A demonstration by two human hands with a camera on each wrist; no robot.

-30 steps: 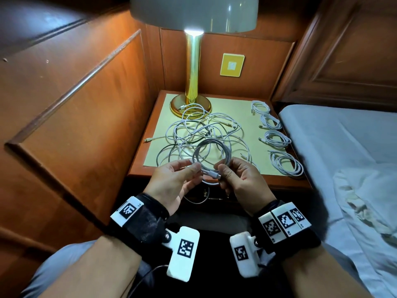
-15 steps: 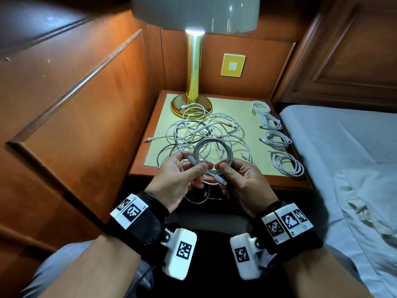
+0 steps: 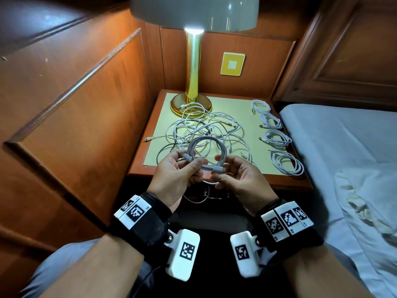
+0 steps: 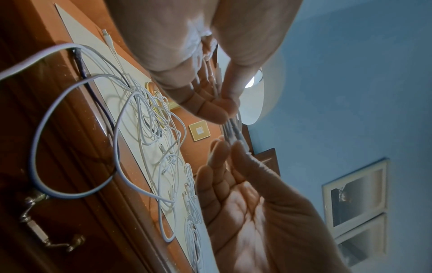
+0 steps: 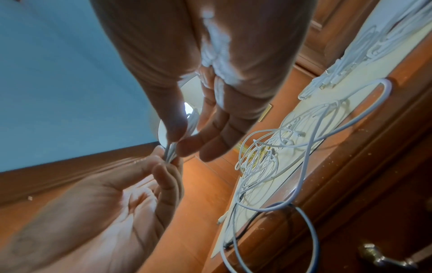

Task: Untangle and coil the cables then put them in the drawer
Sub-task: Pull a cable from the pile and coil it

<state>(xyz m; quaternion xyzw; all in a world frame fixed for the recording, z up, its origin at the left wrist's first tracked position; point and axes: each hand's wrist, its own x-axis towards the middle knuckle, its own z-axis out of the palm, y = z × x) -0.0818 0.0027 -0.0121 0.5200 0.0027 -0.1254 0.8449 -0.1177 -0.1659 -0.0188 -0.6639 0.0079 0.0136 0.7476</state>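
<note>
At the centre of the head view, both hands hold a round coil of white cable above the front edge of the wooden bedside table. The left hand pinches the coil's lower left strands between thumb and fingertips. The right hand pinches the lower right, with one plug end lying across the loops between the two hands. The right wrist view shows both grips closing on the same bundle of strands.

The step in hand appears to be securing the finished coil. To do it well:
- Keep one hand clamped on the bundle so that the loops do not spring apart.
- Pass the free plug end around the strands with the other hand.
- Keep the loops equal in size.

A tangle of loose white cables lies mid-frame on the pale yellow mat. Four coiled white cables lie in a row along the mat's right edge. The brass drawer handle shows below the hands; the drawer looks closed. None of the cables is stowed yet.
</note>
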